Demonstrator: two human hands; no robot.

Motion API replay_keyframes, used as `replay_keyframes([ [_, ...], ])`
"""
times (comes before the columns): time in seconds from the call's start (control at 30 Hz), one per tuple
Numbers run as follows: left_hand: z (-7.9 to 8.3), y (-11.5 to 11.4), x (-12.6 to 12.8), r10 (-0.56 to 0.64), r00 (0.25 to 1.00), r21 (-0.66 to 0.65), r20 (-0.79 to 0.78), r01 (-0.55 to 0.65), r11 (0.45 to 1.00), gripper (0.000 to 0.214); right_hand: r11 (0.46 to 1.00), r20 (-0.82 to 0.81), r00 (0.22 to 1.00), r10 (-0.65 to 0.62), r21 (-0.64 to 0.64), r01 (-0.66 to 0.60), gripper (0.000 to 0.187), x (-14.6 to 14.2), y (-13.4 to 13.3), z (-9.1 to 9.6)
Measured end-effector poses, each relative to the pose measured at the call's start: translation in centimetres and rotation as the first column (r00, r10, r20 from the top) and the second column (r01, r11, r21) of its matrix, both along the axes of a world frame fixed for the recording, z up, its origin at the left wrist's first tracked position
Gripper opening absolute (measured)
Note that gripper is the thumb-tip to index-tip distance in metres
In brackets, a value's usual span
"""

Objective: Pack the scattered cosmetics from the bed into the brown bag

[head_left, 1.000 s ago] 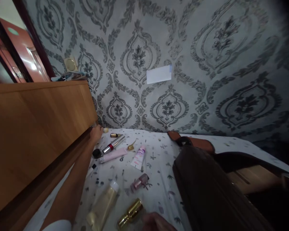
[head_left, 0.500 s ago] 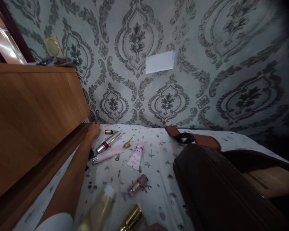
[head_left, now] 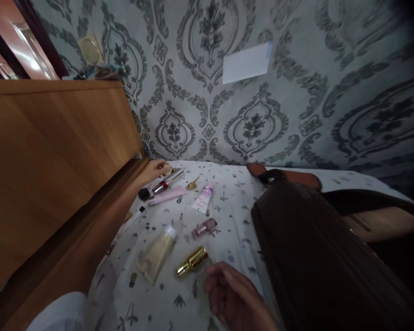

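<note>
Loosely curled, left hand [head_left: 156, 171] and right hand [head_left: 235, 294] flank three tubes [head_left: 157, 253], two bottles [head_left: 192, 262].

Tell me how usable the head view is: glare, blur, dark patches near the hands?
Head view: dim, the right edge and brown bag nearly black; glare only on the red door top left; wide-angle bending curves the wallpaper; the right hand is soft and shadowed, the left hand small but clear.

Bare left forearm [head_left: 119, 204]; what looks like a white sleeve [head_left: 58, 315] above it.
</note>
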State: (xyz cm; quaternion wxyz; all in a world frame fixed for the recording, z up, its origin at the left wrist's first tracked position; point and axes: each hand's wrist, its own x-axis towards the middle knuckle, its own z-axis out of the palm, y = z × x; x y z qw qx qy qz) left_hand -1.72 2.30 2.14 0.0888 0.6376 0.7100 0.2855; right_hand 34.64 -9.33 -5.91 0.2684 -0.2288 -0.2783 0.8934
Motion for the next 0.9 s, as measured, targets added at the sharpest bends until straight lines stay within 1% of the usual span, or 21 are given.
replay_keyframes([
  [0.07,0.2,-1.6,2.7,-0.115,0.993,-0.013,0.001,0.115,0.993,0.038,1.0,0.004,1.0,-0.016,0.024,0.016,0.035,0.0,-0.1,0.1],
  [0.13,0.3,-3.1,5.0,-0.235,0.972,-0.04,-0.028,0.234,0.972,0.037,0.999,0.009,1.0,-0.021,0.028,0.021,0.036,0.0,-0.3,0.3],
  [0.23,-0.3,-4.8,7.2,-0.371,0.92,-0.089,-0.127,0.362,0.928,0.036,0.999,0.006,1.0,-0.012,0.036,0.011,0.037,0.0,-0.4,0.6],
  [0.33,-1.7,-5.7,8.3,-0.42,0.887,-0.202,-0.19,0.383,0.901,0.033,0.999,-0.01,1.0,-0.014,0.048,0.014,0.037,0.1,-0.5,0.7],
  [0.4,-2.5,-6.1,8.8,-0.455,0.873,-0.296,-0.178,0.393,0.87,0.032,0.999,-0.021,1.0,-0.015,0.048,0.016,0.036,0.1,-0.5,0.6],
  [0.47,-2.8,-5.9,8.9,-0.46,0.876,-0.331,-0.143,0.396,0.857,0.034,0.999,-0.027,1.0,-0.016,0.044,0.017,0.036,0.0,-0.4,0.3],
  [0.5,-2.7,-5.6,8.8,-0.449,0.883,-0.323,-0.137,0.389,0.863,0.035,0.999,-0.031,0.999,-0.012,0.044,0.014,0.036,0.0,-0.4,0.1],
  [0.57,-2.1,-4.5,7.9,-0.394,0.906,-0.283,-0.154,0.342,0.896,0.033,0.999,-0.044,0.999,-0.003,0.045,0.005,0.036,-0.1,-0.3,-0.3],
  [0.63,-1.4,-2.7,6.4,-0.287,0.933,-0.232,-0.215,0.236,0.943,0.031,0.999,-0.058,0.998,0.006,0.035,-0.004,0.036,-0.2,-0.1,-0.7],
  [0.7,-1.0,-0.7,4.5,-0.126,0.949,-0.169,-0.289,0.079,0.982,0.029,1.0,-0.069,0.998,0.007,0.026,-0.005,0.036,-0.2,0.0,-0.8],
  [0.77,-1.2,1.1,2.6,0.029,0.936,-0.126,-0.349,-0.078,0.989,0.027,1.0,-0.079,0.997,0.016,0.027,-0.014,0.036,-0.1,0.0,-0.7],
  [0.8,-1.6,2.0,1.8,0.08,0.925,-0.123,-0.372,-0.135,0.983,0.026,0.999,-0.083,0.996,0.022,0.027,-0.02,0.037,-0.1,0.0,-0.6],
  [0.83,-2.0,2.7,1.1,0.113,0.913,-0.13,-0.393,-0.177,0.976,0.026,0.999,-0.086,0.996,0.031,0.021,-0.029,0.036,0.0,0.0,-0.5],
  [0.9,-2.7,3.8,0.1,0.137,0.894,-0.162,-0.426,-0.225,0.961,0.027,0.999,-0.091,0.995,0.04,-0.001,-0.04,0.035,0.0,0.0,-0.3],
])
